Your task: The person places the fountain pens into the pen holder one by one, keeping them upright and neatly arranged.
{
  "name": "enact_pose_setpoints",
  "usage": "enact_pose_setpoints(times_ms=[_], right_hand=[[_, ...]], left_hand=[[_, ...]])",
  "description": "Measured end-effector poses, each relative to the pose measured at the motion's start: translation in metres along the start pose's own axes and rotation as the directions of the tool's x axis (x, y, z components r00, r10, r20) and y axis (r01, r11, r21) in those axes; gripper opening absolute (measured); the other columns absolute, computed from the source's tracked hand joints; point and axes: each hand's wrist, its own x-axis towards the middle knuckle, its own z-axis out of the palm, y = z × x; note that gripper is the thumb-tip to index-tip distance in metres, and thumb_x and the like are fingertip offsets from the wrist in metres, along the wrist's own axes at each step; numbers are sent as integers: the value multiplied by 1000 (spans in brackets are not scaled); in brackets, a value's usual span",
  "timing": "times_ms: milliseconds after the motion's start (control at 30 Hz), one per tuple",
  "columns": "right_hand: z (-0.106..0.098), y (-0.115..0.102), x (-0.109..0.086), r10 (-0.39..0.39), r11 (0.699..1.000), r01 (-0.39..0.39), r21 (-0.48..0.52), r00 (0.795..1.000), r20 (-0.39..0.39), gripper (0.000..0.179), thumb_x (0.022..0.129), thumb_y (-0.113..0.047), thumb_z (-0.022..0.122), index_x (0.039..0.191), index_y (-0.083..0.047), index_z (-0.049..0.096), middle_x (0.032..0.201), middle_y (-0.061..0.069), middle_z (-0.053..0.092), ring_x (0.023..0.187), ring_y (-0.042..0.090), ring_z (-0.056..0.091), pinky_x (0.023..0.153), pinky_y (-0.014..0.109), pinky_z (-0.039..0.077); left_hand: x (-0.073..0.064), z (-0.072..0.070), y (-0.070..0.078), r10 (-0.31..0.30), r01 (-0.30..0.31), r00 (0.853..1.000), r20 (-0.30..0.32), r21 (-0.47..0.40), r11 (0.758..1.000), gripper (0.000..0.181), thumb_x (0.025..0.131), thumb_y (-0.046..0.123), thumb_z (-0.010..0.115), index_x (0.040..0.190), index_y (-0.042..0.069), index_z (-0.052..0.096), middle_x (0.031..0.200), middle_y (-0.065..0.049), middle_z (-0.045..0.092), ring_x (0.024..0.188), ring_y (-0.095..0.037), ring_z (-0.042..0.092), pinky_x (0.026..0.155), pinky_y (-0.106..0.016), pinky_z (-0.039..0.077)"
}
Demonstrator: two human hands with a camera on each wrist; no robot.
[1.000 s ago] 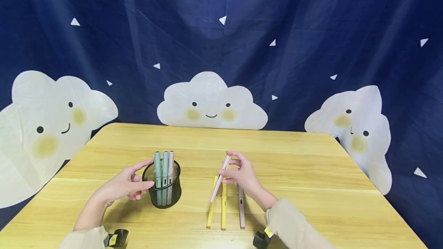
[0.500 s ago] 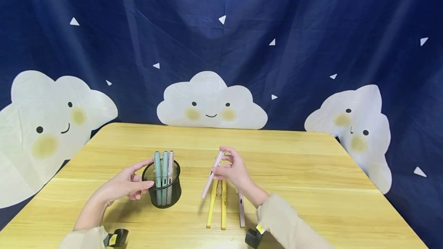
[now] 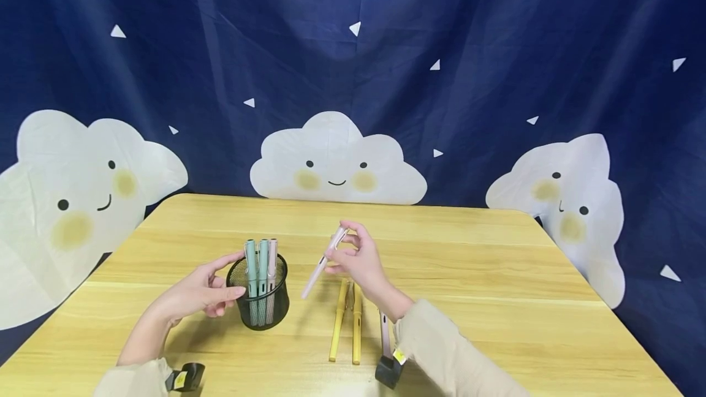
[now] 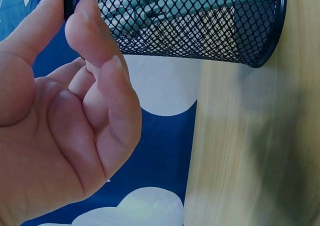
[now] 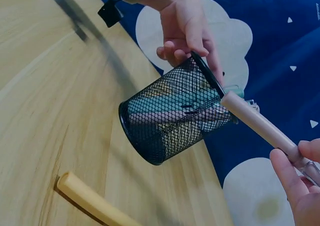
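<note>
A black mesh pen holder (image 3: 280,311) stands upright on the table, holding two green pens (image 3: 263,262) and a pale pink pen (image 3: 273,256). My left hand (image 3: 195,293) holds its rim between thumb and index finger, the other fingers curled beside it. My right hand (image 3: 358,265) pinches another pale pink pen (image 3: 315,277) near its clip end, raised above the table and tilted, lower end toward the holder. In the right wrist view that pen's end (image 5: 232,100) overlaps the holder's rim. Two yellow pens (image 3: 356,329) lie below my right hand.
A lilac pen (image 3: 385,329) lies right of the yellow ones, partly hidden by the right wrist's camera (image 3: 389,371). Another black camera (image 3: 190,377) sits at the left wrist. Behind the wooden table (image 3: 469,244) hangs a dark blue curtain (image 3: 474,29) with clouds.
My right hand has carried the pink pen left and farther up in view, toward the pen holder, tilting it more. My left hand and the holder stay in place.
</note>
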Motion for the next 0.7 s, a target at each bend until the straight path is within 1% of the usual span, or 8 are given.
enact_pose_setpoints(times_ms=[133, 333, 500, 700], right_hand=[[5, -2, 2, -29, 999, 30, 21, 1000, -8, 59, 77, 16, 56, 129, -2, 36, 103, 16, 47, 68, 15, 61, 65, 41, 51], [11, -2, 5, -76, 996, 77, 48, 997, -30, 55, 79, 16, 54, 128, 1, 35, 108, 23, 46, 68, 14, 61, 62, 36, 52], [17, -2, 8, -84, 994, 87, 63, 995, -52, 53, 79, 16, 53, 128, 1, 36, 104, 20, 48, 68, 15, 61, 62, 36, 52], [26, -1, 10, -101, 994, 103, 45, 994, -47, 46, 83, 14, 49, 126, 1, 39, 104, 21, 51, 70, 18, 61, 63, 37, 51]], left_hand=[[1, -1, 1, -1, 1, 1000, 0, 3, 1000, 78, 87, 11, 58, 141, -2, 4, 64, -10, 53, 49, -13, 50, 45, -23, 38], [1, -1, 0, -3, 3, 1000, -2, 3, 1000, 77, 87, 11, 58, 141, -2, 5, 64, -11, 53, 49, -13, 49, 46, -24, 40], [1, -1, -1, -1, 1, 1000, -7, 12, 1000, 77, 87, 10, 58, 141, -3, 5, 64, -11, 53, 49, -13, 49, 46, -25, 41], [1, 0, 0, 4, -4, 1000, -5, 15, 1000, 76, 87, 9, 57, 141, -3, 5, 64, -11, 53, 50, -13, 50, 45, -24, 41]])
